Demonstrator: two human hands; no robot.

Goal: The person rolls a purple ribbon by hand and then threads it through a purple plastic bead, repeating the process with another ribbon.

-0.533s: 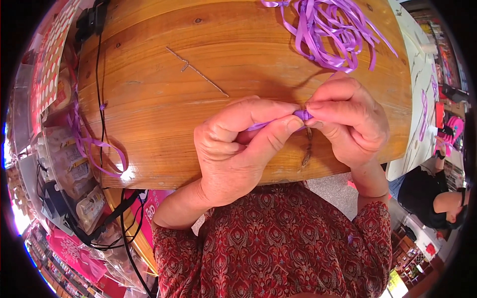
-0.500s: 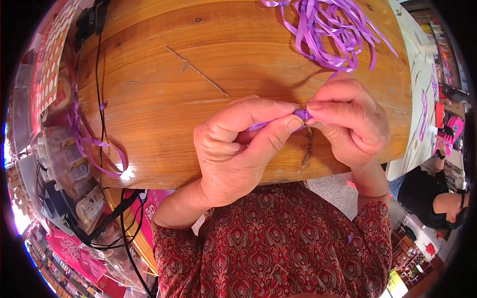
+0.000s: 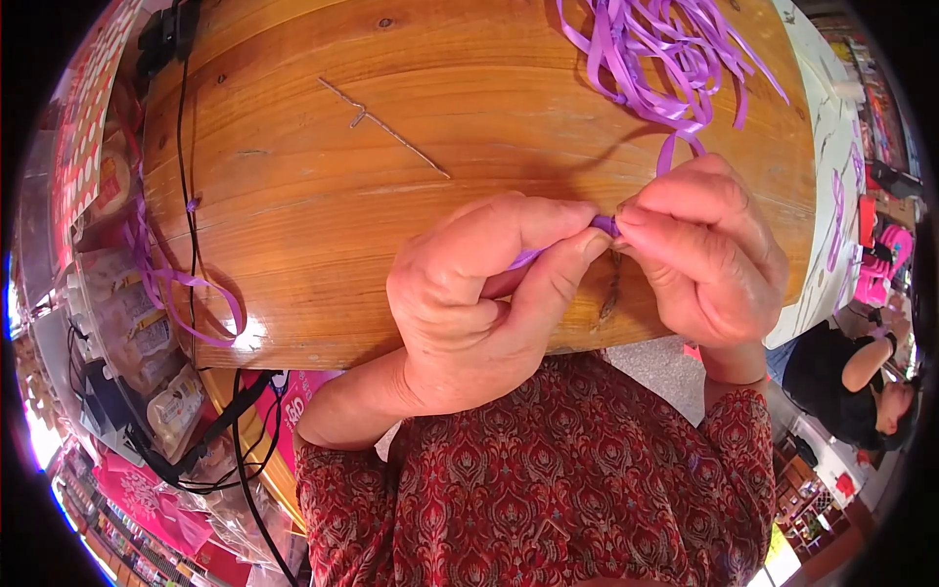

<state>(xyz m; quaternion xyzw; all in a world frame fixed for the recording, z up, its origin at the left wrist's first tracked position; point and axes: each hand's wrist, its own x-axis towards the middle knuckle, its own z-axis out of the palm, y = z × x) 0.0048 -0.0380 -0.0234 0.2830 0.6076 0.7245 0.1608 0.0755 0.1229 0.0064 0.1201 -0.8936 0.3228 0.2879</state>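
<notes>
Purple ribbon [image 3: 606,225] is pinched between the fingertips of both hands, over the near part of a wooden table [image 3: 274,245]; the small bit that shows is bunched, and whether it is folded or knotted cannot be told, as the fingers cover most of it. The left hand [image 3: 469,303] grips it between thumb and forefinger, with a length running back toward the curled palm. The right hand [image 3: 714,259] has thumb and forefinger closed on the right end of the same bit, its tips just beside the left ones. Beyond the right fingers, farther from the body, lies a loose heap of matching ribbon [image 3: 665,59], and a strand from it reaches that hand's knuckles. The material looks light, thin, soft and satiny, so it would probably slip and twist easily but hardly break; the surest hold seems to be a flat pinch close to either side of the bunched part. Up and left of the left fingers, well apart, lies what looks like a thin twisted wire [image 3: 386,130]. No writing shows on the ribbon. Far to the left of the fingers, wrapped packets [image 3: 174,411] carry small printed labels, too blurred to read, and a bright pink bag [image 3: 311,389] beside the left forearm bears partly hidden pale lettering.
</notes>
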